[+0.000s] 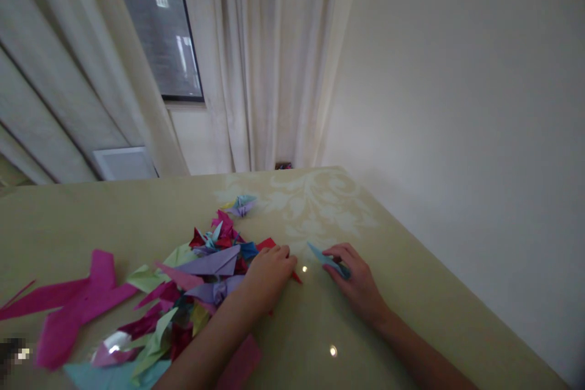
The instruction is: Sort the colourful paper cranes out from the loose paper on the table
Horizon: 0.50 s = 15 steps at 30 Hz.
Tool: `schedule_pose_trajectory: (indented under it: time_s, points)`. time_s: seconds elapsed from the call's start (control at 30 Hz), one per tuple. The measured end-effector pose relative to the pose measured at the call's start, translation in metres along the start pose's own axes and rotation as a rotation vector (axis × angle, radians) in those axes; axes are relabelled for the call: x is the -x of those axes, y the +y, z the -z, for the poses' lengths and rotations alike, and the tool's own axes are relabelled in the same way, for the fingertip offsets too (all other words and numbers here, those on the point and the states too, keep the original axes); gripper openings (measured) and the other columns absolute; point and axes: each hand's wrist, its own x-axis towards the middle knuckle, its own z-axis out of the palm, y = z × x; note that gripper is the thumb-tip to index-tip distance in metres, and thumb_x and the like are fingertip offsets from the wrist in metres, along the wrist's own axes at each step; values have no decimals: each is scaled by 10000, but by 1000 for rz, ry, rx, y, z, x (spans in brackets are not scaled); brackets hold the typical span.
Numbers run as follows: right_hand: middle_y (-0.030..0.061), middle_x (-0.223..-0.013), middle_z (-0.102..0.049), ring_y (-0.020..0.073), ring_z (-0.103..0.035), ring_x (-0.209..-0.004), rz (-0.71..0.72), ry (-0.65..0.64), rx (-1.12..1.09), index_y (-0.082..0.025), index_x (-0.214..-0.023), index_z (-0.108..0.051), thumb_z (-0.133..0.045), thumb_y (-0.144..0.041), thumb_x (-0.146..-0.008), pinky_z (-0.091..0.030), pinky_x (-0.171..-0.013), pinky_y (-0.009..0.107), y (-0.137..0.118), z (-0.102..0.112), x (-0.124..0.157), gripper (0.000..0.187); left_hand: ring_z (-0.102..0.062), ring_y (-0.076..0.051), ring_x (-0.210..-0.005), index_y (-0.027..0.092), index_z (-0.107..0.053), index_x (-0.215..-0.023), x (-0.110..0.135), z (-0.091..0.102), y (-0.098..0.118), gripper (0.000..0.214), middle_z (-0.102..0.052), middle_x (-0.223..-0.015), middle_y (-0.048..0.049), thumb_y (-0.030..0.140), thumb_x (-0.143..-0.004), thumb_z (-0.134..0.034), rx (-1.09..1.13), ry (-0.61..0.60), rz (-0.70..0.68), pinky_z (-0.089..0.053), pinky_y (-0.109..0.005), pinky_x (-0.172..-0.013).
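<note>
From where I stand, I can see the person's 2 bare hands working over a glossy yellow-green bench (411, 298). The right hand (359, 283) is pinched closed, with a light blue folded paper (326, 260) held between thumb and fingers, its pointed end sticking out toward the left; it sits over the bare stretch of bench, apart from the heap. The left hand (272, 271) is bent palm-down at the right edge of a pile of folded papers (211, 264), its fingers curled; a red paper (266, 244) shows just beyond the knuckles and a red tip (297, 277) pokes out by the fingertips, but I cannot tell whether the hand has hold of either. The pile is a jumble of purple, pink, red, pale green and blue pieces, partly hidden by the left forearm. Left of it lies a big magenta paper (86, 301) with splayed arms, and beyond the far end of the heap is a small light blue and lavender piece (242, 205). A pale leafy pattern (320, 198) covers the bench's far right corner. Behind hang cream curtains (283, 61) beside a dark window (155, 24), with a plain wall (457, 103) to the right.
</note>
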Motion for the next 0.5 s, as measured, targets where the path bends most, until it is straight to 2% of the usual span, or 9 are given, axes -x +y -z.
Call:
schedule_pose_trajectory:
  time_s: [0.2, 0.37, 0.5]
  points:
    - [63, -1002, -700, 222, -662, -891, -98, 60, -93, -250, -1059, -744, -718, -391, -943, -571, -819, 336, -2, -5, -1, 184, -699, -281, -1069, 169, -737, -1033, 4, 12, 9, 159, -728, -1137, -120, 114, -954, -610, 49, -72, -64, -553, -404, -948]
    - [51, -971, -691, 206, -645, -821, -152, 64, -126, -242, -1037, -748, -742, -412, -915, -555, -762, 320, 4, -6, -2, 209, -684, -300, -1109, 163, -742, -1021, 4, 6, 11, 179, -728, -1124, -128, 100, -966, -583, 45, -18, -90, -559, -431, -944]
    - [51, -976, -698, 217, -651, -861, -194, 32, -135, -248, -1009, -756, -755, -438, -895, -557, -768, 318, 6, -6, -2, 221, -686, -298, -1101, 157, -736, -1025, 1, 0, 8, 144, -731, -1114, -122, 176, -1001, -595, 51, 22, -113, -564, -426, -932]
